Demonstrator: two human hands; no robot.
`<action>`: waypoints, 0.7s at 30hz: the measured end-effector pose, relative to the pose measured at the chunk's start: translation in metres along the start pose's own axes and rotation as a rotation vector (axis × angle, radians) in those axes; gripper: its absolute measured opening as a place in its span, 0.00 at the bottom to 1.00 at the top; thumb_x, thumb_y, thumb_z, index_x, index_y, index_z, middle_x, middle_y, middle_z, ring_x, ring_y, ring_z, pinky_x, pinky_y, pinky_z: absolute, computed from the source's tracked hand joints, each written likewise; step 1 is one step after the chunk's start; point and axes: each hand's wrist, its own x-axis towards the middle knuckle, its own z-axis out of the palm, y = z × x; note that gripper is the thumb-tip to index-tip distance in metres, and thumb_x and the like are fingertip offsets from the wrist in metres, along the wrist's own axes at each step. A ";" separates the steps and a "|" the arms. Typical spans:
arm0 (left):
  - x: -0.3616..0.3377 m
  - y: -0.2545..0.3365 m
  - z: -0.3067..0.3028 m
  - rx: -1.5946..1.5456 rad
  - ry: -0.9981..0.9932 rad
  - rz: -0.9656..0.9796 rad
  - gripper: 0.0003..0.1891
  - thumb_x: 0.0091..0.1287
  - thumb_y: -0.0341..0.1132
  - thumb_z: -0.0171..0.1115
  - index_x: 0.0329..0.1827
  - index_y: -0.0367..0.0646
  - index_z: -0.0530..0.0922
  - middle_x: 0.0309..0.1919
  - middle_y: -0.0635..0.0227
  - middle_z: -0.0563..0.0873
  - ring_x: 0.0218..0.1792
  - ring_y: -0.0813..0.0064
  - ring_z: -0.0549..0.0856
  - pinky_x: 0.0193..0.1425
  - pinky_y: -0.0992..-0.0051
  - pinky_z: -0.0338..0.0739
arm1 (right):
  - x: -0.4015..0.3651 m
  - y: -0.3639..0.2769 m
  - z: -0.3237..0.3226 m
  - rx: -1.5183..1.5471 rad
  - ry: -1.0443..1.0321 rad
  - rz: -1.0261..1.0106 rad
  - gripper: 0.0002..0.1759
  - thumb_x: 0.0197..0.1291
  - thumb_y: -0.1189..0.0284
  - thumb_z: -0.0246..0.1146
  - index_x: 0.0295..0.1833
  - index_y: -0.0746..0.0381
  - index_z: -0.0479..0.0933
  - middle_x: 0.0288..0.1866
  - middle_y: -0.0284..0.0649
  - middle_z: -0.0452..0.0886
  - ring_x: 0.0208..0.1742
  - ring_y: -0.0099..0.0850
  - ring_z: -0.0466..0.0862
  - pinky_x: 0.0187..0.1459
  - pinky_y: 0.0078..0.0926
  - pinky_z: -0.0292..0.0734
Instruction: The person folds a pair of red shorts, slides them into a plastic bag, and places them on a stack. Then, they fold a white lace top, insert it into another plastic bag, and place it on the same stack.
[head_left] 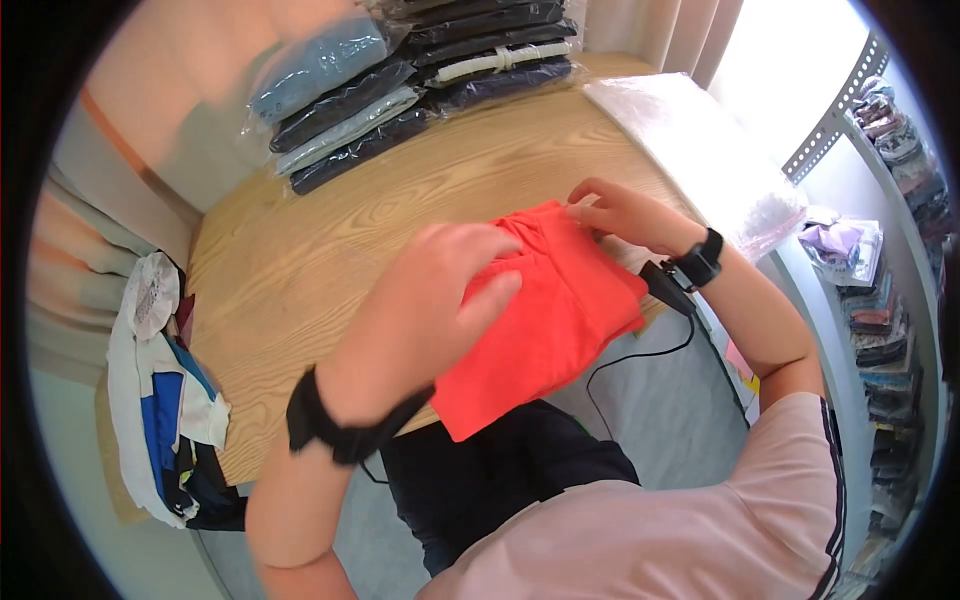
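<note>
A folded red garment (545,330) lies at the table's front edge, its lower part reaching past the edge above the person's lap. Over its left side is my left hand (430,290), blurred, with thumb and fingers apart and nothing visible between them. My right hand (625,215) is at the garment's top right corner, its bent fingertips closed on the cloth. Creases run across the upper part of the garment near both hands. Each wrist wears a black band.
Bagged folded clothes (350,110) are stacked at the back of the wooden table (290,250). Clear plastic bags (690,150) lie at the right. Loose clothes (165,400) hang at the left edge. A black cable (640,355) runs below; packed shelves (885,350) stand right.
</note>
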 end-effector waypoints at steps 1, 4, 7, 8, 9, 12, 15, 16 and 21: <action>0.013 -0.008 0.006 -0.029 -0.040 -0.040 0.15 0.62 0.36 0.58 0.47 0.34 0.79 0.47 0.52 0.82 0.51 0.52 0.78 0.57 0.61 0.71 | -0.010 0.005 -0.002 0.005 0.002 0.006 0.17 0.64 0.64 0.62 0.52 0.64 0.73 0.39 0.41 0.81 0.40 0.24 0.79 0.44 0.21 0.74; 0.040 -0.027 0.026 -0.068 -0.116 -0.088 0.13 0.63 0.33 0.56 0.43 0.32 0.81 0.44 0.49 0.83 0.47 0.51 0.80 0.54 0.62 0.73 | -0.052 0.021 -0.001 -0.070 0.161 -0.219 0.17 0.61 0.69 0.63 0.53 0.65 0.73 0.42 0.40 0.81 0.45 0.27 0.80 0.49 0.22 0.73; 0.065 -0.041 0.045 -0.050 -0.209 -0.104 0.14 0.63 0.34 0.56 0.44 0.32 0.81 0.43 0.49 0.83 0.46 0.52 0.81 0.53 0.63 0.74 | -0.101 0.030 0.031 -0.154 0.561 -0.419 0.17 0.53 0.72 0.68 0.49 0.65 0.76 0.44 0.43 0.81 0.48 0.34 0.80 0.51 0.27 0.73; 0.072 -0.044 0.052 -0.021 -0.270 -0.110 0.15 0.63 0.35 0.57 0.47 0.33 0.80 0.44 0.51 0.83 0.47 0.54 0.81 0.53 0.64 0.74 | -0.104 0.039 0.048 -0.116 0.668 -0.453 0.18 0.50 0.73 0.69 0.48 0.65 0.77 0.44 0.43 0.81 0.50 0.35 0.79 0.52 0.28 0.72; 0.078 -0.050 0.061 -0.022 -0.269 -0.111 0.15 0.63 0.35 0.57 0.47 0.33 0.80 0.44 0.51 0.83 0.47 0.54 0.81 0.53 0.64 0.74 | -0.102 0.050 0.067 -0.009 0.777 -0.469 0.21 0.50 0.73 0.71 0.50 0.65 0.75 0.47 0.42 0.79 0.50 0.34 0.78 0.52 0.29 0.72; 0.090 -0.060 0.081 0.088 -0.263 -0.092 0.15 0.62 0.34 0.59 0.47 0.33 0.80 0.42 0.51 0.83 0.44 0.55 0.81 0.50 0.64 0.75 | -0.104 0.055 0.098 0.429 0.704 -0.335 0.33 0.48 0.71 0.74 0.59 0.64 0.67 0.54 0.40 0.76 0.45 0.26 0.76 0.48 0.24 0.72; 0.096 -0.061 0.085 0.085 -0.262 -0.185 0.12 0.60 0.33 0.62 0.41 0.33 0.80 0.38 0.51 0.83 0.40 0.56 0.81 0.45 0.65 0.76 | -0.094 0.053 0.111 0.476 0.887 -0.473 0.34 0.45 0.70 0.76 0.57 0.63 0.68 0.57 0.41 0.73 0.45 0.25 0.74 0.45 0.21 0.72; 0.095 -0.063 0.086 0.041 -0.274 -0.201 0.11 0.62 0.34 0.61 0.40 0.34 0.79 0.36 0.55 0.82 0.38 0.60 0.81 0.43 0.67 0.76 | -0.094 0.055 0.112 0.486 0.890 -0.467 0.34 0.45 0.70 0.76 0.57 0.63 0.68 0.57 0.41 0.73 0.45 0.25 0.74 0.45 0.21 0.72; 0.096 -0.060 0.080 -0.227 -0.362 -0.498 0.11 0.67 0.38 0.58 0.40 0.38 0.74 0.31 0.67 0.79 0.33 0.74 0.77 0.37 0.73 0.74 | -0.101 0.059 0.101 0.273 0.745 -0.458 0.21 0.45 0.71 0.75 0.41 0.62 0.72 0.60 0.44 0.71 0.49 0.27 0.74 0.48 0.21 0.71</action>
